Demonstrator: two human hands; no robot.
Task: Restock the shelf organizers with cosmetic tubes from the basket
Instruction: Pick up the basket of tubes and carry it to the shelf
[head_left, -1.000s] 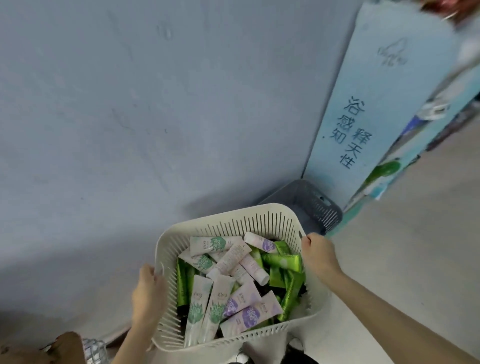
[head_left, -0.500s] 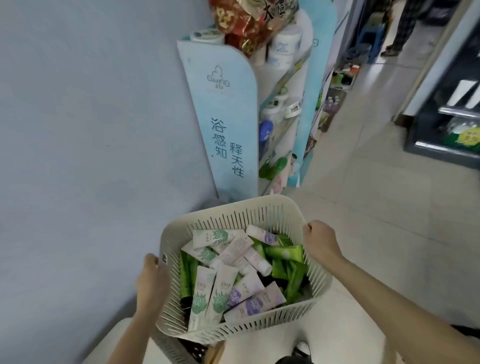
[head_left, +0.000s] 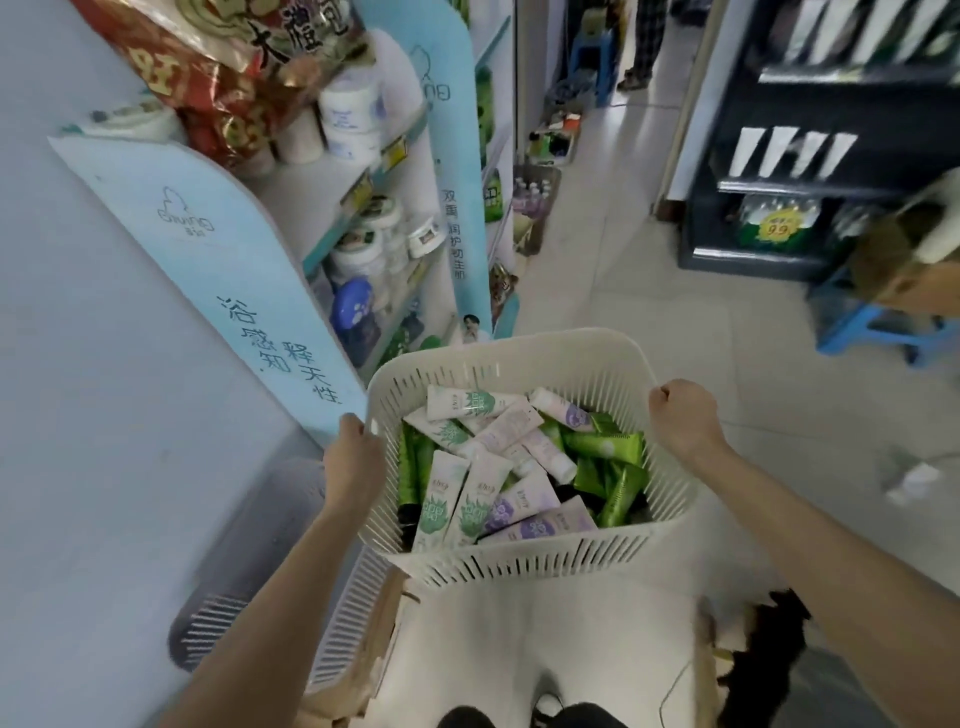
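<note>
The cream slotted plastic basket is held in the air in front of the person, above the pale tiled floor and just beside the pale blue end panel of a shelf unit. The basket is tilted, with its open top facing up and toward the camera.

The left grip is clenched around the left rim of the basket. The right grip is clenched around the right rim, knuckles up.

The basket holds a loose pile of cosmetic tubes:
- Two white tubes with green print lie side by side, long axes running from the near wall toward the far wall.
- White tubes with purple print lie diagonally beside them, against the near wall.
- One white tube at the far side lies crosswise, left to right.
- Solid green tubes lie at the right, the uppermost crosswise; others run along the left wall.

Cap direction cannot be told for most tubes.

White round jars stand on the upper shelves. A grey slotted basket sits at lower left.
</note>
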